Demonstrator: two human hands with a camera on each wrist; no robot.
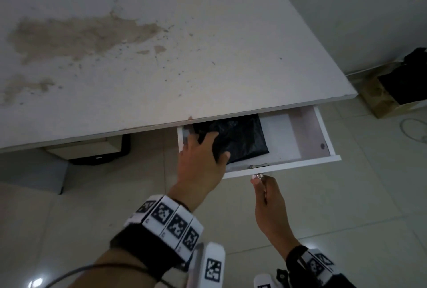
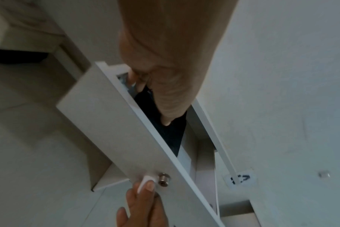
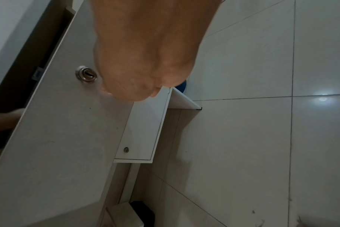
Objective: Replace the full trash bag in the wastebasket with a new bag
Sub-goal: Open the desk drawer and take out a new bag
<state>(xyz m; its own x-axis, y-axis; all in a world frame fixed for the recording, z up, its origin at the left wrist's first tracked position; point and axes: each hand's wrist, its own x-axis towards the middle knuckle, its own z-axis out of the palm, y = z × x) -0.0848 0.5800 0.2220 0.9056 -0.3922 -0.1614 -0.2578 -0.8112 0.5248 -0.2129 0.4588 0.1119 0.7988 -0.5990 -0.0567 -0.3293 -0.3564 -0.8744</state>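
Note:
A folded black trash bag (image 1: 242,139) lies at the left end of a pulled-out white drawer (image 1: 282,166) under the desk. My left hand (image 1: 211,146) reaches into the drawer, its fingers spread flat across the bag, thumb at the bag's near edge. The left wrist view shows those fingers (image 2: 165,92) dipping onto the dark bag (image 2: 171,135). My right hand (image 1: 256,182) holds the drawer front (image 2: 116,130). Its thumb (image 2: 149,185) presses beside the metal lock (image 2: 164,179), and its other fingers are hidden under the front's lower edge.
The stained white desk top (image 1: 161,56) overhangs the back of the drawer. A beige and black bin-like box (image 1: 92,149) stands under the desk at the left. At the far right, by the wall, a cardboard box (image 1: 381,100) holds a black bag (image 1: 406,79). The floor is pale tile.

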